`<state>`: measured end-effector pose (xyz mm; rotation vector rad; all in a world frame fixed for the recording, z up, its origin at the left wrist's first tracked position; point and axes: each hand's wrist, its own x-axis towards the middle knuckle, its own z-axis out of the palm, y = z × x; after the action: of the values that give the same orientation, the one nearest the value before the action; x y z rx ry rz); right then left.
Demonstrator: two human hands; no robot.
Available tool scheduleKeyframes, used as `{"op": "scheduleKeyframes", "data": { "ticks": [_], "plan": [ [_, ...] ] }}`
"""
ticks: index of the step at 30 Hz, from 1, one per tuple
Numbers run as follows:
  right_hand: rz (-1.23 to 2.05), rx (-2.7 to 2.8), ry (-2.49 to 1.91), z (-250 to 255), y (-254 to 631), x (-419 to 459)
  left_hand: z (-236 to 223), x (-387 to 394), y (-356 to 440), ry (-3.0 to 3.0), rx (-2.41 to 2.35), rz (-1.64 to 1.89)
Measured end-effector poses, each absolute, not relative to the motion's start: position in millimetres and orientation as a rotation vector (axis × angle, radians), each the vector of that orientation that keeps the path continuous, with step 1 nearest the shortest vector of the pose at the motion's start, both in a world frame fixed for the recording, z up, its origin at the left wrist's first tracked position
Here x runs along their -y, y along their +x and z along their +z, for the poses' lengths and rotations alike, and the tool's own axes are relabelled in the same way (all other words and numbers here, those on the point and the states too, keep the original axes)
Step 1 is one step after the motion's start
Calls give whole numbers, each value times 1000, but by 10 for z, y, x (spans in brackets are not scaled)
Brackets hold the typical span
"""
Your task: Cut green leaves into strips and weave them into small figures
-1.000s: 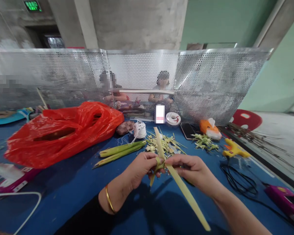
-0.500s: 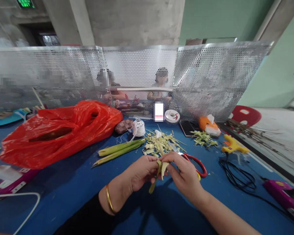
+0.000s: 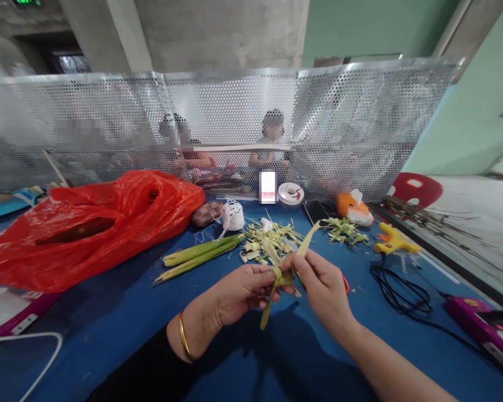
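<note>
A pale yellow-green leaf strip (image 3: 307, 241) is folded into a small knot between my hands. My left hand (image 3: 243, 293), with a gold bangle on the wrist, pinches the knot between thumb and fingers, and one tail of the strip hangs below. My right hand (image 3: 324, 287) is closed on the strip's other part, whose pointed end sticks up past the fingers. Behind the hands lies a pile of cut leaf pieces (image 3: 262, 240). Green stalks (image 3: 205, 254) rest to the left. Red-handled scissors (image 3: 346, 285) are mostly hidden behind my right hand.
A red plastic bag (image 3: 96, 223) fills the left side. White string (image 3: 233, 215), a ribbon spool (image 3: 290, 193), a dark phone (image 3: 316, 213) and a tissue pack (image 3: 354, 207) stand farther back. A yellow glue gun (image 3: 396, 240) and purple power strip (image 3: 482, 329) are right; a perforated metal screen (image 3: 235, 106) stands behind.
My right hand has drawn one end of the leaf strip up and to the right, so it now points upward. The fold in my left fingers looks tighter. The view has shifted slightly.
</note>
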<state>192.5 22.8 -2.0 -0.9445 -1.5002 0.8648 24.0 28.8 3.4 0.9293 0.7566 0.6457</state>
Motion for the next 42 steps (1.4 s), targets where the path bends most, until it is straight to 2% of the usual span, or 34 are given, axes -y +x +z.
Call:
{"op": "scheduleKeyframes", "data": {
  "ticks": [11, 19, 28, 42],
  "plan": [
    [993, 1376, -953, -13, 1915, -234, 40, -274, 282, 904, -750, 602],
    [1300, 1067, -802, 94, 2000, -289, 45, -284, 289, 976, -815, 603],
    [1035, 1458, -1006, 104, 1996, -244, 18, -276, 287, 997, -784, 569],
    [1216, 1361, -987, 161, 2028, -278, -12, -280, 282, 1027, -798, 561]
  ]
}}
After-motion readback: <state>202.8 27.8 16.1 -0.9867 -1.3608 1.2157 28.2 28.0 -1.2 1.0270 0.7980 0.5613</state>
